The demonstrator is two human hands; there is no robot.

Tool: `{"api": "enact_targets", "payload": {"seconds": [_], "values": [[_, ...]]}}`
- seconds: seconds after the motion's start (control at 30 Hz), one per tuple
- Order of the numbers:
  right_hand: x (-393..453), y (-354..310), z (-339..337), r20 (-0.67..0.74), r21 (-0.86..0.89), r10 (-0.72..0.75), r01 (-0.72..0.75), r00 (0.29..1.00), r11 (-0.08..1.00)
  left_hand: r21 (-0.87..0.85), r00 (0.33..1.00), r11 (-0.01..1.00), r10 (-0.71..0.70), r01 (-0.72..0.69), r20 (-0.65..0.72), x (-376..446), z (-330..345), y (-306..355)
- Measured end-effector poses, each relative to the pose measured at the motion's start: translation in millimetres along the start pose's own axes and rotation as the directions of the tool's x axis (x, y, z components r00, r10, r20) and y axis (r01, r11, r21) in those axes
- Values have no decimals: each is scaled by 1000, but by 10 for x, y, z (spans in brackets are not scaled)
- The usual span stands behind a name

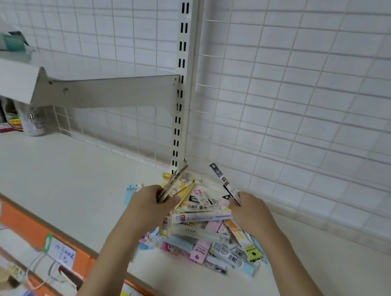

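**Operation in hand:** sorting slim carded packets out of a loose pile (pixel 204 239) on a white shop shelf (pixel 67 178).

**Left hand** (pixel 147 205): the fingers are curled round a bundle of narrow packets (pixel 174 186). The bundle fans out above the fist. Its long axes run up and slightly to the right, toward the slotted upright (pixel 179 98).

**Right hand** (pixel 250 212): thumb and fingers pinch the lower end of a single black-and-white packet (pixel 222 180). This packet is clear of the pile. Its long axis rises from the pinch up and to the left. The punched tab end is farthest from the hand and close to the wire grid panel (pixel 289 109).

**Governing relation:** the bundle lies to the left of the right hand, at about the same height, with an open gap between bundle and single packet. The free ends of the two lean toward each other above the pile.

**Probable next step:** adding the single packet to the bundle.
- The right hand would need to travel leftward.
- The packet would need to turn until its axis matches the fan.
- The left hand would act as the receiver.

**Pile:** it lies below and between both hands and extends under the right forearm. Its packets lie flat and crosswise, with no common direction.

**Caution:** the fanned bundle looks loosely stacked, so a sideways knock may spill packets from it.
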State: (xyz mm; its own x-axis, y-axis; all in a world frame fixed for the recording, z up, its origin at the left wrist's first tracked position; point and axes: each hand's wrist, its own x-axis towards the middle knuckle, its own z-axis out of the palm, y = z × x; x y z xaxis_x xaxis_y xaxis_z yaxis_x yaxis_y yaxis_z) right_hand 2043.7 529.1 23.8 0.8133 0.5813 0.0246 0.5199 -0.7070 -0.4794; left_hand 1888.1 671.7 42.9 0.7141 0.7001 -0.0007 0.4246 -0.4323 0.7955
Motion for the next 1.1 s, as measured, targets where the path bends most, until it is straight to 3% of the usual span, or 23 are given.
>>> {"api": "enact_targets", "payload": {"seconds": [0.3, 0.5, 0.9, 1.1], "values": [[91, -184, 296, 150, -99, -7, 22, 989, 995, -158, 993, 987, -17, -2, -119, -240, 58, -211], [-28, -111, 265, 47, -54, 7, -5, 999, 999, -162, 973, 987, -41, 4, -226, -241, 58, -298], [-503, 266, -136, -79, 239, 80, -59, 994, 969, -131, 988, 990, 31, -51, -153, -220, 201, -155], [-632, 344, -314, -26, 361, 74, -59, 997, 931, -68, 986, 996, 51, -62, -158, -251, 268, -56]]}}
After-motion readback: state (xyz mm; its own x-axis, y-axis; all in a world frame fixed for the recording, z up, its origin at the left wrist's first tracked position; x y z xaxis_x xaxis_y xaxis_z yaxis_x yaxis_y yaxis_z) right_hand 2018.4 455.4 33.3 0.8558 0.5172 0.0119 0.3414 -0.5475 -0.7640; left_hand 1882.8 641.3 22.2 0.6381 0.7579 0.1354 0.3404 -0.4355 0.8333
